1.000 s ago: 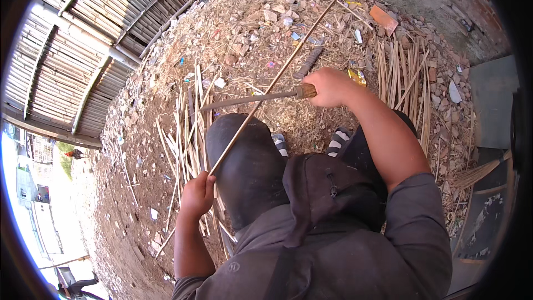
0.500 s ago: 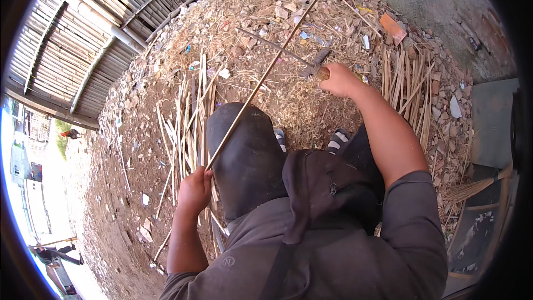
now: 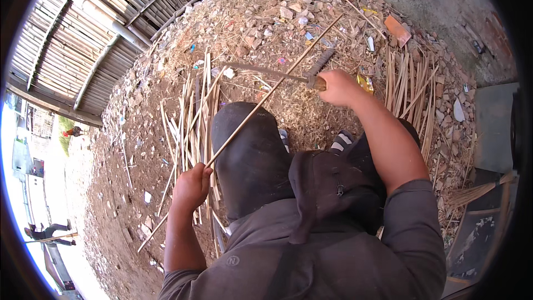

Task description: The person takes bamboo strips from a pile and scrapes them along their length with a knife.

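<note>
Arms: I see my right arm stretched forward, left bent low beside my knee.
Left hand (image 3: 190, 187): fist closed round the bamboo stick (image 3: 272, 91) near its lower end.
Right hand (image 3: 340, 87): clenched on the knife (image 3: 265, 70), blade crossing the stick.
Stick axis: runs diagonally over my knee, from lower left to upper right.

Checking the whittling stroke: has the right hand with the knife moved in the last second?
Yes. The right hand went out toward the orange brick fragment, then back near the knee.
</note>
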Action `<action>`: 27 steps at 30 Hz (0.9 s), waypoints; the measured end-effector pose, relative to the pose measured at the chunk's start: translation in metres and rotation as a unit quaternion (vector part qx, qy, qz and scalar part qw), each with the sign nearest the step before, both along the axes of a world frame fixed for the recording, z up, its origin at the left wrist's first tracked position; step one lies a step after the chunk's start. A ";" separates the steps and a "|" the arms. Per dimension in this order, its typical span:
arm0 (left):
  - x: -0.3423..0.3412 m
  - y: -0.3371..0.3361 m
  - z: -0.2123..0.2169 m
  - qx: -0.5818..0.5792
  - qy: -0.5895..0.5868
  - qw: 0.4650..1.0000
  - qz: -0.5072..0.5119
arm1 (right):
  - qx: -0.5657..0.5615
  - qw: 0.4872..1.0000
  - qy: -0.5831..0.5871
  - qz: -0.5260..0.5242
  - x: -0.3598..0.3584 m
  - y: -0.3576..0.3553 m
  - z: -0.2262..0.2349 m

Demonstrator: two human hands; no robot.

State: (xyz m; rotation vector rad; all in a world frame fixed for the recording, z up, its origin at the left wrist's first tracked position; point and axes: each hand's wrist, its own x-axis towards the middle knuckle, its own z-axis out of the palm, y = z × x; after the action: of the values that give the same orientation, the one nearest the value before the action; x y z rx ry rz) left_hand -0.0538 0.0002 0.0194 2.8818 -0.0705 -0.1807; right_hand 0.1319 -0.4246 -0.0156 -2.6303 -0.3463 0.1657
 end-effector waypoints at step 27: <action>0.000 -0.006 -0.012 -0.039 -0.056 0.997 0.040 | 0.046 0.997 -0.010 -0.055 -0.002 -0.001 0.013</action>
State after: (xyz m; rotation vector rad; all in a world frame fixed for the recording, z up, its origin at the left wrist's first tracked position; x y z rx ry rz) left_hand -0.0538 -0.0053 0.0077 2.8091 0.0157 -0.0012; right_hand 0.1295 -0.4259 -0.0031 -2.5542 -0.2088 0.0848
